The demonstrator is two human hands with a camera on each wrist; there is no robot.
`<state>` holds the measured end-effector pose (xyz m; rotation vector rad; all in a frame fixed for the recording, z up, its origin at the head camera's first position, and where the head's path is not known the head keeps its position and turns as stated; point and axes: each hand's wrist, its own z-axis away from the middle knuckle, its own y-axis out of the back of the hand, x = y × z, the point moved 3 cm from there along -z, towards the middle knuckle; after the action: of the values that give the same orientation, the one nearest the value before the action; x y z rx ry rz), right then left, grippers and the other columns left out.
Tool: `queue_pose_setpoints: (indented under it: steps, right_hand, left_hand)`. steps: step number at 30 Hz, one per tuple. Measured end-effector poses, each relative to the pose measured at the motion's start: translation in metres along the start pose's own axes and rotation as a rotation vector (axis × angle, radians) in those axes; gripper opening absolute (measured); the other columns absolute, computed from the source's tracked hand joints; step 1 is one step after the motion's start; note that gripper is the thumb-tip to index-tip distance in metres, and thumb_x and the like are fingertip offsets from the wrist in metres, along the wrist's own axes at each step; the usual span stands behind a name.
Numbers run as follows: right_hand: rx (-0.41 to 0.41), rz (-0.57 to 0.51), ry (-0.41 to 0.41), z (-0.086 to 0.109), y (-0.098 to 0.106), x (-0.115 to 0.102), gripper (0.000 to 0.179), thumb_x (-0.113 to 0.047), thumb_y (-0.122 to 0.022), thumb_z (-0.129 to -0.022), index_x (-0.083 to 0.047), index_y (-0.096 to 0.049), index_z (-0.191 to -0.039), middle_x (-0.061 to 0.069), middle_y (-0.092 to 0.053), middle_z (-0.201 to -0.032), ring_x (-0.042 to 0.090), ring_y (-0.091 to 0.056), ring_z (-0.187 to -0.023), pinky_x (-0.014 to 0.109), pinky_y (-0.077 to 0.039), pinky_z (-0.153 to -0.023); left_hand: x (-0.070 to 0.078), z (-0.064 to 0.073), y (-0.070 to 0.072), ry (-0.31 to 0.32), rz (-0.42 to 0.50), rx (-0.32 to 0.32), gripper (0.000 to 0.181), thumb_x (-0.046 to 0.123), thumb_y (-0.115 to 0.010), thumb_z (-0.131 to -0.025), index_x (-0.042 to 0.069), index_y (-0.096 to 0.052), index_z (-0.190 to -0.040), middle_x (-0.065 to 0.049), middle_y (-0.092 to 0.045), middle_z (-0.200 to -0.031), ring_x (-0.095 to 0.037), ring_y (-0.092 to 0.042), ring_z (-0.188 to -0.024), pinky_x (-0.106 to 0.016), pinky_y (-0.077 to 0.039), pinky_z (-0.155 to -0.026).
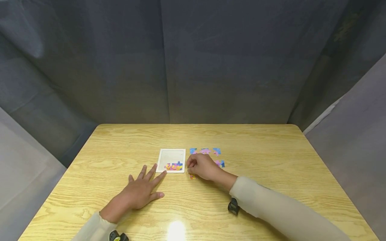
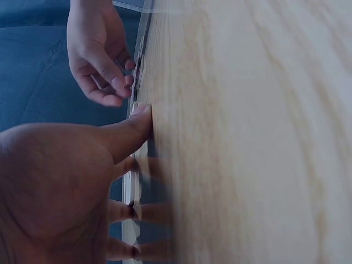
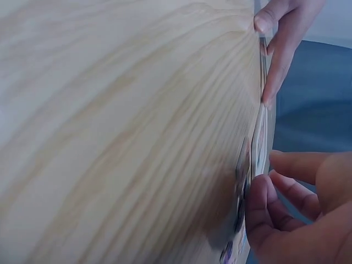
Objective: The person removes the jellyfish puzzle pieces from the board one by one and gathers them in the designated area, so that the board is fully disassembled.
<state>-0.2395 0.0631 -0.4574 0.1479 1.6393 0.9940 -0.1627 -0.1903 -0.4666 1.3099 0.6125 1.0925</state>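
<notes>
A square white puzzle tray (image 1: 171, 150) lies on the table, with joined colourful jigsaw pieces (image 1: 175, 166) along its lower right part. My left hand (image 1: 139, 194) rests flat, fingers spread, with fingertips at the tray's left and near edges. Just right of the tray, my right hand (image 1: 205, 166) is low over the table with loosely bent fingers. In the right wrist view its thumb and fingers (image 3: 297, 163) stand apart, and no piece shows between them. Loose jigsaw pieces lie around it: a pink one (image 1: 205, 151), blue-and-pink ones (image 1: 216, 151), and an orange one (image 1: 192, 176). The hand partly covers others.
The wooden table (image 1: 256, 144) reaches back to a dark curtain (image 1: 226, 67). Pale fabric (image 1: 346, 134) hangs at the right side. Black bands with devices (image 1: 233, 206) sit at both wrists.
</notes>
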Motion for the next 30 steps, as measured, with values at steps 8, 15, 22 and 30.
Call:
queue_pose_setpoints:
  steps: [8,15,22,30]
  right_hand:
    - [-0.008,-0.072,-0.017,-0.016,-0.013,-0.009,0.01,-0.001,-0.075,-0.092,0.0,-0.07,-0.101,0.004,-0.065,-0.088,0.014,-0.061,-0.073,0.024,-0.056,-0.061]
    - [-0.031,-0.119,-0.03,-0.028,-0.022,-0.02,0.012,-0.004,-0.071,-0.097,0.0,-0.072,-0.108,0.008,-0.071,-0.101,0.008,-0.053,-0.058,0.02,-0.048,-0.049]
    - [-0.107,-0.072,-0.04,-0.033,-0.028,-0.024,0.01,-0.006,-0.069,-0.098,-0.004,-0.075,-0.105,0.006,-0.072,-0.106,0.013,-0.061,-0.082,0.025,-0.056,-0.072]
    - [-0.108,-0.089,-0.074,-0.038,-0.03,-0.022,0.011,-0.004,-0.068,-0.098,-0.007,-0.077,-0.103,0.004,-0.073,-0.107,0.016,-0.061,-0.092,0.035,-0.055,-0.085]
  left_hand:
    - [0.001,-0.001,0.0,0.016,-0.013,-0.007,0.075,0.06,-0.052,-0.102,0.032,-0.024,-0.165,-0.017,-0.01,-0.172,-0.055,-0.011,-0.153,-0.089,-0.024,-0.098]
    - [0.0,-0.001,0.0,0.022,-0.011,-0.01,0.075,0.061,-0.052,-0.101,0.032,-0.024,-0.165,-0.016,-0.01,-0.173,-0.054,-0.011,-0.153,-0.089,-0.024,-0.098]
    - [0.0,-0.001,0.0,0.004,-0.009,-0.005,0.076,0.061,-0.051,-0.101,0.03,-0.024,-0.165,-0.018,-0.009,-0.172,-0.056,-0.01,-0.153,-0.09,-0.023,-0.097]
    - [0.0,-0.001,0.0,0.003,-0.015,-0.001,0.076,0.061,-0.051,-0.101,0.03,-0.024,-0.165,-0.018,-0.009,-0.172,-0.056,-0.01,-0.153,-0.09,-0.023,-0.097]
